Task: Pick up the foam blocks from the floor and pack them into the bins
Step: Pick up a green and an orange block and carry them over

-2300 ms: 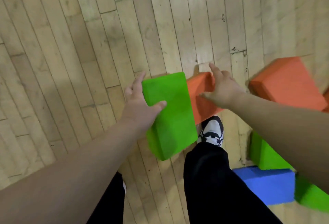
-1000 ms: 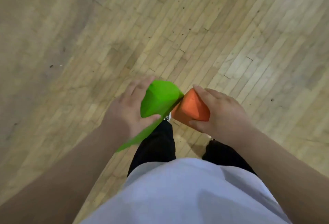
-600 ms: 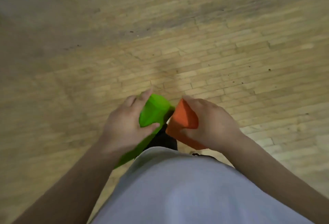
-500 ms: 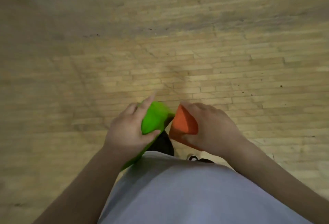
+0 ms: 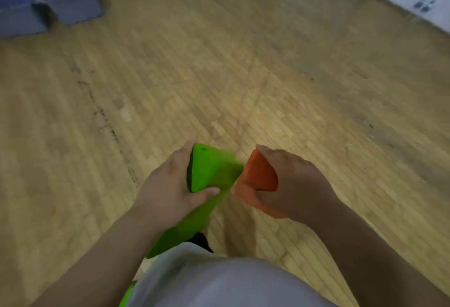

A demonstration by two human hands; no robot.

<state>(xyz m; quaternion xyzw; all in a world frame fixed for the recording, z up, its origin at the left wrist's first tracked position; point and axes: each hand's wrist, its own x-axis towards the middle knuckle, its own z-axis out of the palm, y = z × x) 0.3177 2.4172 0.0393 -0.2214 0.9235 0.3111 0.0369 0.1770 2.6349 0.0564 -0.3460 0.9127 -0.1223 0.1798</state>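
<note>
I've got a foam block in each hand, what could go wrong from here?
The left hand grips only the top end of the long green block; its lower end hangs near the leg and could snag. The right hand holds the orange block single-handed, and the grey bins are far across the floor, so it might slip.

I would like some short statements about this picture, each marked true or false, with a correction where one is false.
1. The left hand holds a green block. True.
2. The right hand holds a blue block. False: it holds an orange block.
3. Grey bins stand far ahead, at the upper left. True.
4. Both blocks lie on the floor. False: both are held above it.
</note>
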